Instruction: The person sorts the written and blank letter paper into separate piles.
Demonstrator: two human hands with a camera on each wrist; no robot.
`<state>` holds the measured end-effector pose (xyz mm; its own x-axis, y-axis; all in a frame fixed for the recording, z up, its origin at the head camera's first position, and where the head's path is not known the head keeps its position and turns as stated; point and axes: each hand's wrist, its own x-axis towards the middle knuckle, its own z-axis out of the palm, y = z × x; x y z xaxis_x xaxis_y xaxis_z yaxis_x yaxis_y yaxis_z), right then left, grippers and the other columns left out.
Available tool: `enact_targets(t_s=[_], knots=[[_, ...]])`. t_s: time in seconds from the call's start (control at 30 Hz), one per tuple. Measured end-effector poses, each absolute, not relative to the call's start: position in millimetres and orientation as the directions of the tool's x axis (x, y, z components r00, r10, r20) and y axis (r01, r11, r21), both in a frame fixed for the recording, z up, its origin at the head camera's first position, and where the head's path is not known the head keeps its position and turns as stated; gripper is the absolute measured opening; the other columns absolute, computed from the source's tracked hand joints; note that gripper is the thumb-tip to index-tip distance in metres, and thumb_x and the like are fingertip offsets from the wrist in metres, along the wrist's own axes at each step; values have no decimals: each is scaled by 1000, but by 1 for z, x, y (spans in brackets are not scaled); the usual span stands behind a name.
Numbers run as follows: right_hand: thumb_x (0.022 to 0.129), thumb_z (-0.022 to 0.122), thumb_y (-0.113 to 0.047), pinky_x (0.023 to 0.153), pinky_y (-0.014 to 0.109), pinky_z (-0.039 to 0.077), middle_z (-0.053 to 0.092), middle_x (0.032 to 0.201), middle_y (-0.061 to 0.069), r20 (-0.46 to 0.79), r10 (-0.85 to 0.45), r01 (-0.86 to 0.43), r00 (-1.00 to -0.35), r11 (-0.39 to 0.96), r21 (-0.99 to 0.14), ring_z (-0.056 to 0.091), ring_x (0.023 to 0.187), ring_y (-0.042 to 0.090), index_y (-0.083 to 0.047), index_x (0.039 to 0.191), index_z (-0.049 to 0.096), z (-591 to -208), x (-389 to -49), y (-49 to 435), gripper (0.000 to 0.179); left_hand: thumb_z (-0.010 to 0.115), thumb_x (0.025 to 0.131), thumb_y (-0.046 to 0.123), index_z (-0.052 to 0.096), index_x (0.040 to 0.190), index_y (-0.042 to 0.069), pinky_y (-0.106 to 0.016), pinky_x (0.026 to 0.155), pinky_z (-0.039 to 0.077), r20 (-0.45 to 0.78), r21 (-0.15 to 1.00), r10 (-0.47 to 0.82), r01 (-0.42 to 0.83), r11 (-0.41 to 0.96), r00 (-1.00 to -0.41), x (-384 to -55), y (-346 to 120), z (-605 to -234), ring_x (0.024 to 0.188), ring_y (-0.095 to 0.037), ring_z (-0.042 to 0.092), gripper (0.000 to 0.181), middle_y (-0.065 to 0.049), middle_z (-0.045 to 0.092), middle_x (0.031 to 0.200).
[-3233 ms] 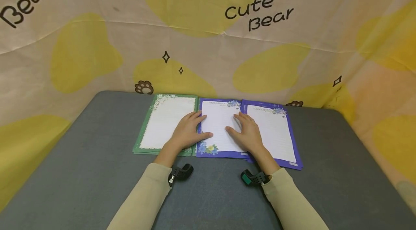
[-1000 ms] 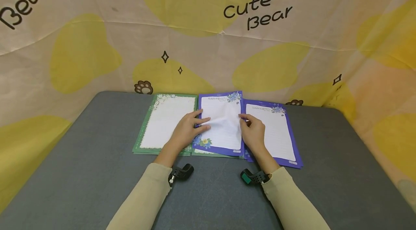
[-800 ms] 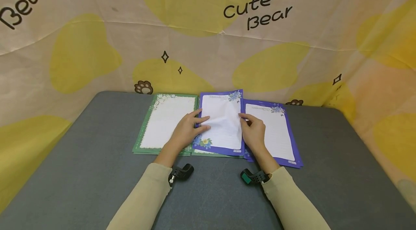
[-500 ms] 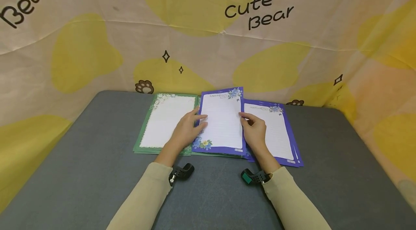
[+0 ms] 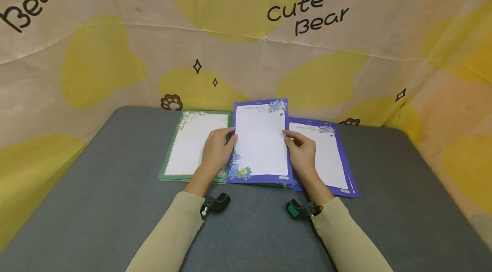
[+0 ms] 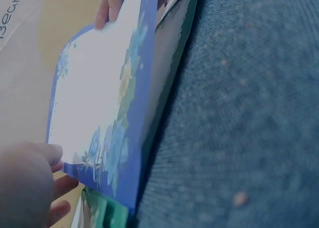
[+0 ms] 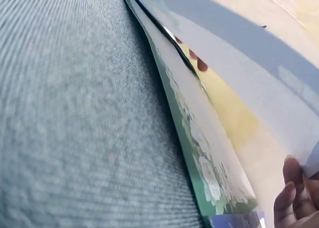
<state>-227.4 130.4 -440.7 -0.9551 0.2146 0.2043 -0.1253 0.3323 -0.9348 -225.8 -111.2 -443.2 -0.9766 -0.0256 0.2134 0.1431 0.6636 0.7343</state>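
Note:
A sheet of letter paper [image 5: 261, 144] with a purple border and blue flowers is raised off the table in the middle. My left hand [image 5: 215, 149] pinches its left edge between thumb and fingers, and my right hand [image 5: 302, 152] pinches the right edge. In the left wrist view the lifted paper [image 6: 94, 93] curves up from the pile. Beneath it, the right wrist view shows a green-bordered sheet [image 7: 194, 138] lying flat, mostly hidden from the head view. Green-bordered sheets [image 5: 186, 148] lie to the left, partly under my left hand; purple-bordered sheets [image 5: 326, 156] lie to the right.
The grey table [image 5: 246, 229] reaches from the papers to the lower edge of view. Behind it hangs a cream cloth [image 5: 238, 16] with yellow patches and printed words. Each wrist wears a black strap device [image 5: 217, 202].
Both hands first rested over the middle purple sheet. The right then pinched its edge and the sheet rose and shifted; now the left fingers, earlier spread on it, grip the left edge too.

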Motion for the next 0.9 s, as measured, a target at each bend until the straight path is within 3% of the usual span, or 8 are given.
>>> enact_targets(t_s=[0.13, 0.3, 0.53, 0.73, 0.9], knots=[[98, 65, -11, 70, 14, 48, 73, 123, 11, 167, 223, -98, -960, 293, -951, 62, 93, 11, -11, 119, 77, -438, -227, 131, 23, 57, 104, 27, 66, 135, 13, -48, 102, 50, 228, 778, -58, 146, 612, -972, -226, -110, -442, 121, -30, 60, 35, -11, 70, 125], [99, 65, -13, 70, 14, 52, 70, 127, 11, 90, 220, -50, -971, 180, -982, 63, 95, 11, -11, 121, 75, -435, -229, 132, 25, 58, 103, 16, 71, 127, 11, -36, 80, 55, 266, 843, -99, 181, 506, -959, -227, -109, -441, 99, -26, 66, 28, -12, 72, 110], [100, 63, -11, 73, 19, 59, 67, 127, 4, -5, 150, -8, -989, -87, -996, 69, 91, 5, -3, 130, 68, -430, -230, 134, 31, 60, 102, 13, 74, 123, 11, -21, 66, 49, 228, 915, -140, 163, 369, -964, -229, -110, -439, 86, -22, 66, 26, -12, 74, 116], [101, 60, -7, 74, 20, 60, 67, 115, -4, -14, 53, -2, -999, -282, -960, 68, 93, 7, -6, 126, 70, -424, -230, 138, 27, 61, 101, 12, 75, 120, 11, -18, 65, 48, 169, 966, -162, 131, 222, -972, -232, -111, -437, 83, -16, 61, 24, -11, 73, 123], [100, 60, -4, 70, 19, 59, 71, 104, -6, -5, 43, -9, -999, -311, -950, 70, 85, 5, -13, 117, 75, -419, -231, 141, 25, 61, 102, 14, 73, 125, 13, -24, 83, 53, 113, 983, -122, 93, 158, -986, -232, -112, -434, 106, -21, 65, 26, -8, 69, 133]])
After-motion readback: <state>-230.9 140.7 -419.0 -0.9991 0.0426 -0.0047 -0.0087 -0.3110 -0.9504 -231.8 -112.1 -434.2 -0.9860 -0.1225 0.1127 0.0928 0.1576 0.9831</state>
